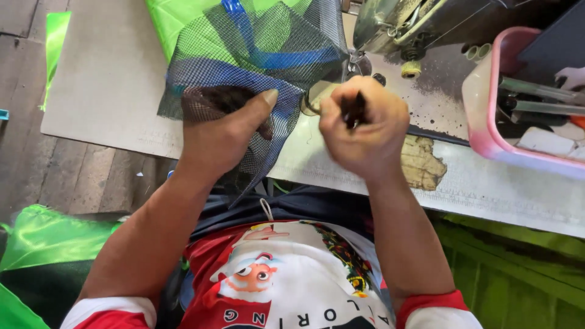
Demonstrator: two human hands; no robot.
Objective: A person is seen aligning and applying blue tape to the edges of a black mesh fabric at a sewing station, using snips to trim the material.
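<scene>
Hands: 2 bare hands work at the edge of a table point(109, 91).
Left hand: the left hand point(222, 137) sits at about 9 o'clock from the middle of the view. Its fingers are tucked under the mesh and its thumb lies on top, so it pinches the mesh.
Right hand: the right hand point(365, 131) is curled into a fist, just beside the left hand at 3 o'clock from it. It grips a small dark thing point(353, 111). It is too blurry to tell what the thing is.
Mesh: the dark net cloth point(262, 55) has a blue strip point(286, 60) on it. It lies at 12 o'clock from the left hand, over bright green cloth point(173, 21).
Sewing machine: the grey sewing machine point(420, 24) stands at 1 o'clock, close to the right hand.
Tray: a pink tray point(487, 131) with small tools in it sits at 3 o'clock on the table.
Floor side: more green cloth point(49, 237) lies at 8 o'clock, below the table.
Shirt: the person wears a red and white shirt point(286, 286) at 6 o'clock.
</scene>
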